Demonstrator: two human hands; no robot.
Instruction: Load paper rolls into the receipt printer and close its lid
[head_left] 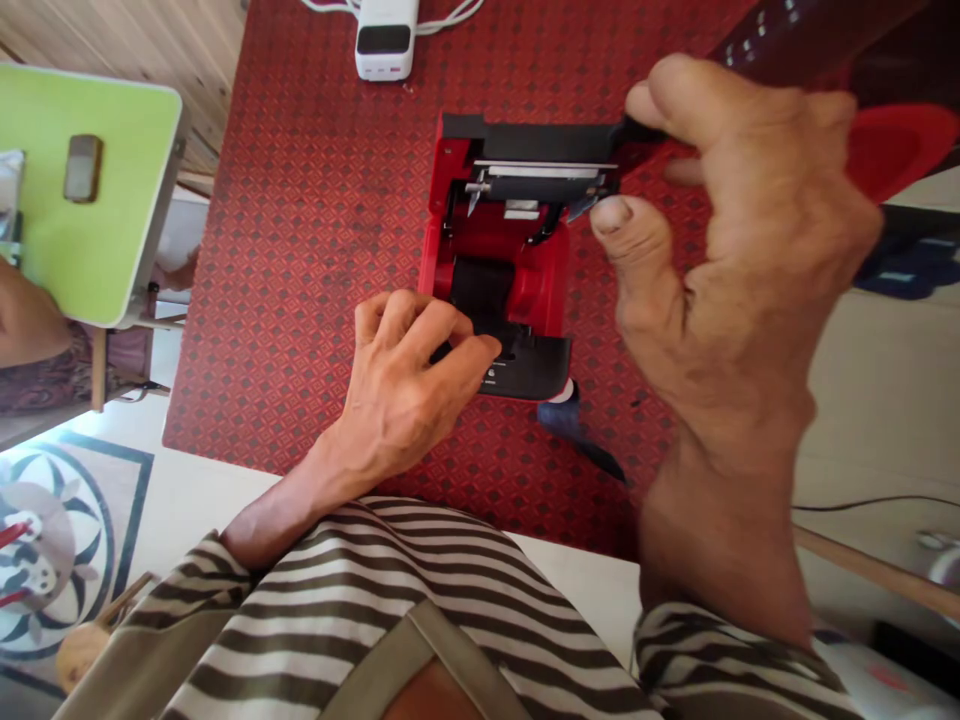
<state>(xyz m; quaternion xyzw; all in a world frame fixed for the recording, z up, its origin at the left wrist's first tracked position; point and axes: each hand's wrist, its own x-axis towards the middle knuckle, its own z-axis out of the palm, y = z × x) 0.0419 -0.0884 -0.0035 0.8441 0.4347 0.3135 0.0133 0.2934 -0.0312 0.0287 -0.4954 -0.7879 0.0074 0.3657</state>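
A red and black device [502, 250] with its cover open lies on a table under a red patterned cloth [315, 250]. Its inside shows a metal strip and a black roller part. My left hand [409, 375] rests on the device's near left corner, fingers curled onto its black base. My right hand [735, 270] is raised at the device's far right; its thumb and fingers pinch the black edge of the opened cover.
A white box-shaped gadget [385, 38] with white cables sits at the far edge of the cloth. A small dark blue object [570, 420] lies just near the device. A green table [90, 200] with a small phone-like item stands at left, another person's arm beside it.
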